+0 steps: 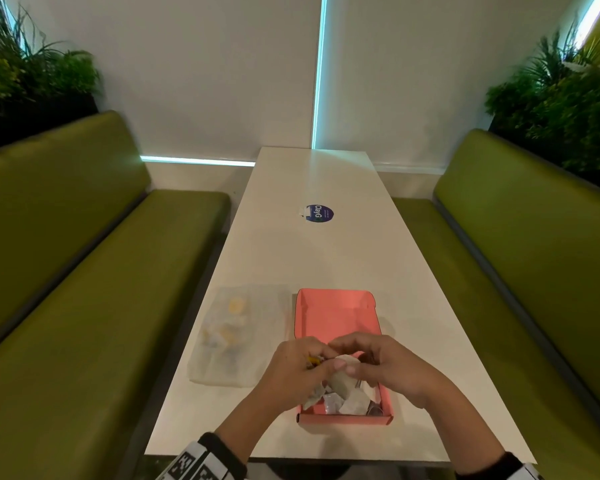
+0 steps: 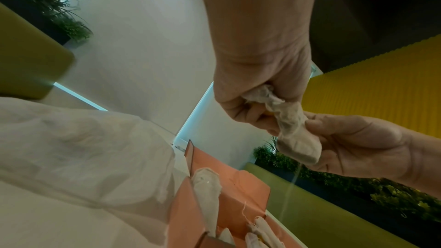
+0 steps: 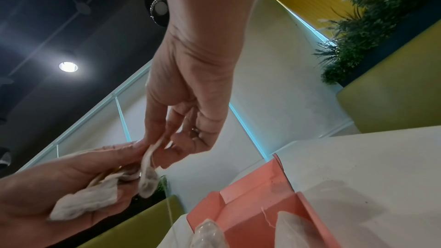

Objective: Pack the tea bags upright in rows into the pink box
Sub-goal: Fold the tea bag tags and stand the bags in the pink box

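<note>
The pink box (image 1: 336,317) lies open on the white table, its far half bare. Several tea bags (image 1: 340,400) lean loosely in its near end; two tea bags in the box (image 2: 207,182) (image 3: 293,227) show from below. Both hands hover over that near end. My left hand (image 1: 312,362) grips a crumpled bunch of tea bags (image 3: 88,203) in its curled fingers. My right hand (image 1: 347,351) pinches the top of one tea bag (image 3: 148,176) that hangs down, its string trailing toward the box. The left thumb touches this same hanging tea bag (image 2: 298,144).
A clear plastic bag (image 1: 236,334) with more tea bags lies flat just left of the box. A blue round sticker (image 1: 319,213) sits farther up the table (image 1: 326,258). Green benches flank the table on both sides, with plants behind them.
</note>
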`<state>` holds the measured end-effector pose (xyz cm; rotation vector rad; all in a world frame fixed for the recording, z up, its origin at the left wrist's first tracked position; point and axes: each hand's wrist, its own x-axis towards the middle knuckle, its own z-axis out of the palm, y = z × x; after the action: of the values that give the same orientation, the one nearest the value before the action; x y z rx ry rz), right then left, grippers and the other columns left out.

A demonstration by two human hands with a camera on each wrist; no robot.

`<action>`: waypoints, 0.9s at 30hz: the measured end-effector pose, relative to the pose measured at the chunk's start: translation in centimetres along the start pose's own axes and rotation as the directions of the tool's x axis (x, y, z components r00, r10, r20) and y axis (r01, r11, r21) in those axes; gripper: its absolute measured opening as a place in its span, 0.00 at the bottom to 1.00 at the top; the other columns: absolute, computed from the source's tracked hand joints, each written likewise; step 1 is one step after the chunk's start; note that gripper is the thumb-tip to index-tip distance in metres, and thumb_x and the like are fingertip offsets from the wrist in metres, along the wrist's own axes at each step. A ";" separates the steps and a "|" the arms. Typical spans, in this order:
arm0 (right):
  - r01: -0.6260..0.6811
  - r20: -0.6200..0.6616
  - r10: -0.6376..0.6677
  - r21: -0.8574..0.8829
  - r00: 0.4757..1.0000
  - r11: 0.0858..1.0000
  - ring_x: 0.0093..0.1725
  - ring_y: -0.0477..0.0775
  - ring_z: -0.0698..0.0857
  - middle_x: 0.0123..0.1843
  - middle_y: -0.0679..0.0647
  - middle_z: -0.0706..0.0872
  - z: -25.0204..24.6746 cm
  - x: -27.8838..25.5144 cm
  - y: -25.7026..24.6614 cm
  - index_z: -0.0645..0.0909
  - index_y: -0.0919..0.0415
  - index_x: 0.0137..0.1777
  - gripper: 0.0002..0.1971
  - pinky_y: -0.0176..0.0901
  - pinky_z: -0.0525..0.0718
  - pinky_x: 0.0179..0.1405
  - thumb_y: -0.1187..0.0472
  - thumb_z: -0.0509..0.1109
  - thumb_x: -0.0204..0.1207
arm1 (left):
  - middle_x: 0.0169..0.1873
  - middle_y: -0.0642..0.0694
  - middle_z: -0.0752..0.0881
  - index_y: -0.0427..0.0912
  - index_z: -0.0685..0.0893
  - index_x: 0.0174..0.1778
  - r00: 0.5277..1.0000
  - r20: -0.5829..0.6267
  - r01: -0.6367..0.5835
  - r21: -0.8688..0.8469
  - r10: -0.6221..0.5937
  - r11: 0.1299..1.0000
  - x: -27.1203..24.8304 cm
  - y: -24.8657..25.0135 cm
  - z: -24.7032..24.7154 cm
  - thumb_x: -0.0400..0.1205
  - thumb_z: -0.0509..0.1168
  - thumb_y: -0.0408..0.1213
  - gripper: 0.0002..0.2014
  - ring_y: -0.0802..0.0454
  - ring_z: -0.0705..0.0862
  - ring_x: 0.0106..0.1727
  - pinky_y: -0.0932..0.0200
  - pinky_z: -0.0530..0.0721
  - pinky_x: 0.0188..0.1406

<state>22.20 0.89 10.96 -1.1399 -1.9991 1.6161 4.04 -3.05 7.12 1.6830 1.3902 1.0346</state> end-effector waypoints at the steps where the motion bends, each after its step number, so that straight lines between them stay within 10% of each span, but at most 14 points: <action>1: -0.028 -0.004 0.028 0.015 1.000 1.000 0.36 0.44 0.80 0.46 0.48 0.86 0.1 0.0 0.1 0.82 0.50 0.59 0.16 0.34 0.80 0.37 0.69 0.70 0.77 | 0.36 0.61 0.82 0.47 0.90 0.42 1.000 -0.011 -0.013 -0.002 0.013 1.000 0.0 -0.2 0.0 0.77 0.72 0.42 0.04 0.63 0.83 0.38 0.70 0.79 0.40; 9: -0.116 0.022 0.115 0.037 0.993 0.993 0.24 0.38 0.71 0.25 0.42 0.79 -0.5 -0.2 0.5 0.82 0.61 0.43 0.03 0.27 0.67 0.25 0.67 0.69 0.77 | 0.26 0.66 0.84 0.44 0.88 0.41 0.997 0.061 0.057 -0.106 -0.051 0.993 0.2 0.0 -0.9 0.79 0.69 0.38 0.04 0.69 0.79 0.26 0.75 0.74 0.28; 27: -0.031 -0.263 0.051 0.078 0.963 0.996 0.25 0.44 0.72 0.28 0.55 0.75 0.0 0.4 -0.4 0.82 0.61 0.37 0.10 0.28 0.72 0.27 0.67 0.66 0.80 | 0.38 0.60 0.88 0.52 0.89 0.47 0.996 0.053 0.067 -0.025 -0.066 0.997 0.0 0.1 0.1 0.80 0.67 0.43 0.05 0.63 0.86 0.41 0.67 0.84 0.41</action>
<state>21.77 1.14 11.26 -1.3011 -1.7432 1.4554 4.14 -3.02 7.15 1.6219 1.3829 0.9614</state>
